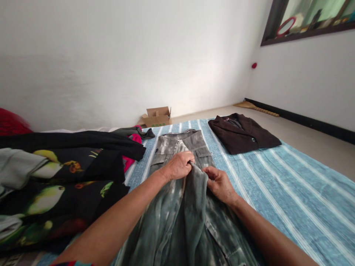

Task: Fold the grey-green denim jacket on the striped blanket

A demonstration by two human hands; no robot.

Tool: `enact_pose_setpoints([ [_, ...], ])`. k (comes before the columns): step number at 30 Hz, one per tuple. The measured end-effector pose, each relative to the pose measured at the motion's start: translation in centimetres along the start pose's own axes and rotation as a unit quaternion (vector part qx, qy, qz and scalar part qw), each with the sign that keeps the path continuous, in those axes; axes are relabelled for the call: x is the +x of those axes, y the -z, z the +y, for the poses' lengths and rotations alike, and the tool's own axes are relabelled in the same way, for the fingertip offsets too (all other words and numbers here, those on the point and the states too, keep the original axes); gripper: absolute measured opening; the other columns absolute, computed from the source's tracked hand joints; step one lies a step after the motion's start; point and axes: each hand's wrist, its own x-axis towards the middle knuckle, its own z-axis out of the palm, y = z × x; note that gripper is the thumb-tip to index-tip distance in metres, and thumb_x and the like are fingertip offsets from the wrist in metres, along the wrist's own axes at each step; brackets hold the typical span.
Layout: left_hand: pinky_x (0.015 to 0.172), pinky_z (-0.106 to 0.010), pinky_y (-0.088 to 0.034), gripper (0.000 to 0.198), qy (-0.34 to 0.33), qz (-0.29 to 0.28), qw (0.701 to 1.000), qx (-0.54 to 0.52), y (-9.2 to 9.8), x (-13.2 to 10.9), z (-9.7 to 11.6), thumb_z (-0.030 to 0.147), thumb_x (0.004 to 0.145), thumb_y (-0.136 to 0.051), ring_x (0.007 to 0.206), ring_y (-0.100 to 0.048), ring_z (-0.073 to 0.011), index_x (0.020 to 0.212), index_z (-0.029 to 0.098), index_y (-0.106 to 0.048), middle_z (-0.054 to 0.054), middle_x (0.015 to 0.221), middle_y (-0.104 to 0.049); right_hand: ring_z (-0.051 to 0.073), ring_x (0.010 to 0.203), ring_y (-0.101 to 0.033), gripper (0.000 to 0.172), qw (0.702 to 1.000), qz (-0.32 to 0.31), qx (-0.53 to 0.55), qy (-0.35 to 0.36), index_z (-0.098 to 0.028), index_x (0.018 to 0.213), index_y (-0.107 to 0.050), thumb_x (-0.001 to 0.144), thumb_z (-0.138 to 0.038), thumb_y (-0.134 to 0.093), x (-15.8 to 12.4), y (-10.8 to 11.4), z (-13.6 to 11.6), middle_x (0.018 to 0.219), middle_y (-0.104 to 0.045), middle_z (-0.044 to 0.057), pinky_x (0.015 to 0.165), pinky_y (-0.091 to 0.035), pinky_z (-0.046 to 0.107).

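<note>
Faded grey jacket (177, 236), collar pointing away, left hand (178, 166), right hand (220, 185) gripping its edge

The fingertips of the left hand (177, 166) are concealed by a fold of the gray garment (180, 210), whose lower part is cut off by the bottom edge, as are the left forearm (116, 210) and right forearm (266, 232). The patterned cloth (47, 199) and red cushion (12, 123) are cut off by the left edge, and the striped sheet (291, 207) by the right and bottom edges. The wall mirror (305, 18) is cut off at top and right, its reflection blurred, and the collar lining of the dark jacket (244, 135) is too small to be made out.
</note>
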Motion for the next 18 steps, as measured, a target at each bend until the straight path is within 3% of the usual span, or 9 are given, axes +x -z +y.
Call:
enact_pose_setpoints([
  [4, 0.058, -0.022, -0.035, 0.024, -0.001, 0.015, 1.000, -0.008, 0.0, -0.1, -0.1, -0.002, 0.056, -0.041, 0.060, -0.047, -0.0119, 0.061, 0.019, -0.050, 0.002, 0.063, -0.049, 0.013, 0.060, -0.055, 0.022, 0.999, 0.013, 0.022, -0.031, -0.019, 0.071, -0.061, 0.067, -0.035, -0.074, 0.0, 0.1, 0.2, 0.063, -0.061, -0.004, 0.058, -0.042, 0.023],
  [11, 0.058, -0.022, -0.036, 0.024, 0.012, 0.028, 0.999, -0.017, -0.4, -0.3, 0.1, -0.003, 0.057, -0.041, 0.059, -0.047, -0.0115, 0.060, 0.019, -0.051, 0.003, 0.063, -0.049, 0.010, 0.054, -0.050, 0.020, 0.998, -0.016, 0.035, -0.044, -0.019, 0.065, -0.056, 0.065, -0.029, -0.073, -0.1, 0.4, 0.5, 0.058, -0.058, -0.005, 0.055, -0.039, 0.022],
  [18, 0.058, -0.023, -0.035, 0.023, 0.022, 0.041, 0.998, -0.031, -1.0, -0.4, 0.0, -0.002, 0.058, -0.041, 0.060, -0.048, -0.0116, 0.061, 0.018, -0.051, 0.002, 0.063, -0.050, 0.011, 0.065, -0.053, 0.027, 0.993, 0.019, 0.114, -0.011, -0.020, 0.060, -0.049, 0.055, -0.020, -0.075, 0.3, 0.0, 0.3, 0.069, -0.059, -0.003, 0.064, -0.043, 0.024],
])
